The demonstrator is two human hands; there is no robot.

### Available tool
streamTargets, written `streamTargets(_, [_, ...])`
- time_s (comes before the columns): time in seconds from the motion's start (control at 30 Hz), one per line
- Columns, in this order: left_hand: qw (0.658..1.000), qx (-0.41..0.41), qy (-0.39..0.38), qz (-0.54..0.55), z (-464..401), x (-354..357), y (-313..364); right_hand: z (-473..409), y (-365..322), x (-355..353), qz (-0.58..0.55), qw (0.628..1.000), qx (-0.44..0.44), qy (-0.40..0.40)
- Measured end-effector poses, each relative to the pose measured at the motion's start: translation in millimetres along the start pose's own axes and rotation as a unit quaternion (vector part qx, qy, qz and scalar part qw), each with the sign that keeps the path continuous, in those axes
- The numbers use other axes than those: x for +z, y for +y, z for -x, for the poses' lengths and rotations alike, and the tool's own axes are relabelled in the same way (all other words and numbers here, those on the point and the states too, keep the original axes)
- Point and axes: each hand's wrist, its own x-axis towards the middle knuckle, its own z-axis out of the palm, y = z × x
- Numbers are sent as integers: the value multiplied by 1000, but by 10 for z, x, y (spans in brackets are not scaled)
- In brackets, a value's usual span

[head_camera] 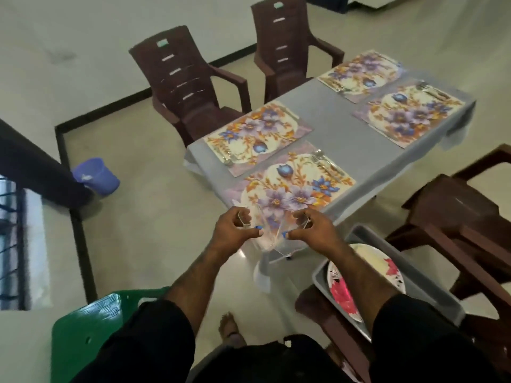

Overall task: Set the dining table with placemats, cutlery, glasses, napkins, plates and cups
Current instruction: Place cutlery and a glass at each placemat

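Note:
A grey table [345, 131] carries several floral placemats: the nearest [301, 181], one to its left [257, 131], and two farther ones [359, 70] [412, 114]. Cutlery lies on each, such as the fork and spoon [322, 158] on the nearest mat. My left hand [232, 230] grips a clear glass [260, 233], and my right hand [315, 229] grips a second clear glass [290, 240]. Both glasses are tilted and nearly touch, just above the table's near corner. Flowered plates [367, 269] lie in a grey tub [431, 288] under my right forearm.
Two brown plastic chairs [190, 87] [287, 42] stand at the table's far left side. Another brown chair [456, 217] is on the right. A green chair [91, 324] is at my lower left, and a purple bucket [96, 175] sits on the floor beside a railing.

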Motion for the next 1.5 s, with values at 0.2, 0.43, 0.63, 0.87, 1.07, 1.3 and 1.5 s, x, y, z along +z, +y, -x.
streamTargets(0.2, [999,-18,32,17,-356,-1250,-245,-254,-707,1080,56,998,-22,-23])
streamTargets(0.43, [999,-18,10,30,-831,-1662,-133,-460,-1016,1065,27,999,27,-25])
streamTargets(0.63, [998,-31,-46,11,-1168,-1224,-68,-787,-913,728,149,988,12,28])
streamTargets(0.87, [996,-10,-83,-42,-1676,-735,225,-1266,-781,463,120,987,16,105])
streamTargets(1.07, [996,1,-60,-65,-2134,-349,525,-1802,-672,52,162,982,32,86])
streamTargets(1.3, [998,-12,-35,-47,-2576,-10,700,-2536,-917,-486,154,985,30,67])
streamTargets(1.5, [998,15,-43,-51,-3123,316,974,-3206,-1144,-939,231,969,15,89])
